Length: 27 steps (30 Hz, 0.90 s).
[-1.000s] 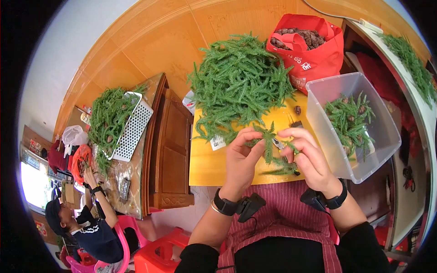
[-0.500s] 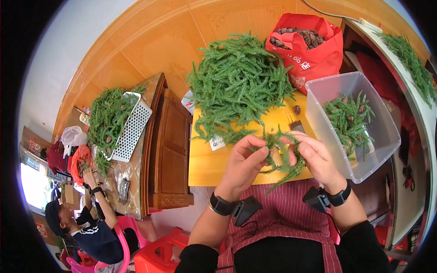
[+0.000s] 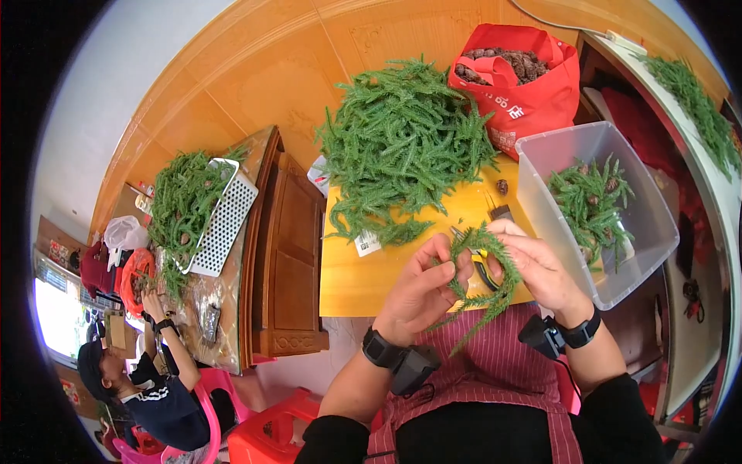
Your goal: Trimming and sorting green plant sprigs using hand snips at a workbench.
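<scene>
Above the near edge of a yellow tabletop (image 3: 348,290), my two hands hold an artificial pine sprig (image 3: 502,298) bent into a loop. My left hand (image 3: 417,290) is closed on its left side, fingertips pinched. At the top right of the loop, my right hand (image 3: 545,267) grips it between thumb and fingers. Through the loop show pliers (image 3: 483,272) with yellow and black handles, lying on the table. A large heap of green pine sprigs (image 3: 406,143) lies beyond my hands. One small pine cone (image 3: 502,187) sits near a dark block with thin prongs (image 3: 501,212).
To the right stands a clear plastic box (image 3: 537,209) with sprigs and cones inside. Behind it is a red bag (image 3: 525,104) full of pine cones. At left, a person (image 3: 166,406) works at another table beside a white perforated basket (image 3: 224,224). A red stool (image 3: 267,433) stands near.
The sprig loop has turned and its top now stands higher, with the pliers showing through it. My left hand has shifted slightly down and its fingers have curled in.
</scene>
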{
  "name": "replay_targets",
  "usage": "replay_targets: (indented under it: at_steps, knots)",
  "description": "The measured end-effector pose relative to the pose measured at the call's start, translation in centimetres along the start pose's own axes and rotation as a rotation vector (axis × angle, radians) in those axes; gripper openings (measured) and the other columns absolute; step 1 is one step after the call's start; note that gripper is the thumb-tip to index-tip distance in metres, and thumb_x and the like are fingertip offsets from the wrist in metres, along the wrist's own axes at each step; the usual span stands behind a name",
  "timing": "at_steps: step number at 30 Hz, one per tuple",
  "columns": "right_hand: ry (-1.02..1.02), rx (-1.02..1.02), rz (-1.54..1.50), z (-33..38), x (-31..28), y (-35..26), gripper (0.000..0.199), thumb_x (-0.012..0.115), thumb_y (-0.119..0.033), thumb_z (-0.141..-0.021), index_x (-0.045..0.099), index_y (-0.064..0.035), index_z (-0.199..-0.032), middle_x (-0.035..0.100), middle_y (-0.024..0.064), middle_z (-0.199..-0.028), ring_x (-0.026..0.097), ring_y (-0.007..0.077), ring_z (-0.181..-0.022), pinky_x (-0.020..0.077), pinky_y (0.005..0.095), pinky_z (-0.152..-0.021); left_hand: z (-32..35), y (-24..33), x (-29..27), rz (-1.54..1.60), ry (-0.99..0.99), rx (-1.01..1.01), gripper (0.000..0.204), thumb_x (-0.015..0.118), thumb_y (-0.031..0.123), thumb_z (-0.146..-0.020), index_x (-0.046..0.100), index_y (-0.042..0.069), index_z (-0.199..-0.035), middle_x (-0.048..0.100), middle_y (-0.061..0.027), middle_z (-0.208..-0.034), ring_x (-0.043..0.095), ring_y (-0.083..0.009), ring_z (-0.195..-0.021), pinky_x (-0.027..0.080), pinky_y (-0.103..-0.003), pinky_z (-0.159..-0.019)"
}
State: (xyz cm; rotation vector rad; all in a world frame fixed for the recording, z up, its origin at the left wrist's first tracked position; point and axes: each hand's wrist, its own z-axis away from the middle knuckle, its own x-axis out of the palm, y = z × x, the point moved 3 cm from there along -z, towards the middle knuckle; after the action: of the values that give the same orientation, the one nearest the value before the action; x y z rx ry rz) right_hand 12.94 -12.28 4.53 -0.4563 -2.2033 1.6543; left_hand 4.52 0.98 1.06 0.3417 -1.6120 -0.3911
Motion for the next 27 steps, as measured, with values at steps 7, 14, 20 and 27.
replay_targets:
  at_steps: [7,14,20,27]
  knots:
    - [0.215,-0.027,-0.163,1.0,0.1,0.4,0.048,0.038,-0.03,-0.093,0.04,0.006,-0.124,0.048,0.0024,-0.08,0.046,0.012,-0.074,0.0367,0.0261,-0.073,-0.1,0.2,0.0,-0.038,0.049,0.0,0.032,0.061,0.009,-0.08,0.046,0.011,-0.108,0.044,0.0012,-0.086,0.046,-0.0121,-0.086,0.041,-0.022,-0.066]
    - [0.16,-0.101,-0.261,1.2,0.0,0.2,0.044,0.042,-0.021,-0.091,0.04,0.0082,-0.123,0.044,0.005,-0.092,0.044,0.0126,-0.079,0.0375,0.0268,-0.072,-0.2,0.2,-1.2,-0.037,0.242,0.125,0.019,0.055,-0.001,-0.083,0.05,0.01,-0.098,0.055,-0.003,-0.089,0.054,-0.0113,-0.078,0.043,-0.019,-0.058]
    - [0.096,-0.08,-0.056,1.5,0.1,0.2,0.027,0.053,-0.009,-0.085,0.057,0.0032,-0.109,0.048,0.0068,-0.099,0.049,0.0144,-0.089,0.0398,0.0262,-0.076,-0.4,0.8,-0.4,-0.288,0.294,0.299,0.014,0.055,-0.004,-0.082,0.052,0.005,-0.092,0.06,-0.0066,-0.084,0.059,-0.012,-0.074,0.047,-0.018,-0.06]
    - [0.076,0.11,0.04,1.1,-0.6,0.5,0.031,0.059,-0.006,-0.08,0.057,0.0002,-0.11,0.055,0.0029,-0.085,0.051,0.0118,-0.083,0.0384,0.024,-0.078,-0.3,1.3,0.8,-0.633,0.287,0.319,0.014,0.06,-0.006,-0.076,0.057,0.002,-0.087,0.057,-0.0051,-0.086,0.059,-0.0121,-0.074,0.048,-0.022,-0.064]
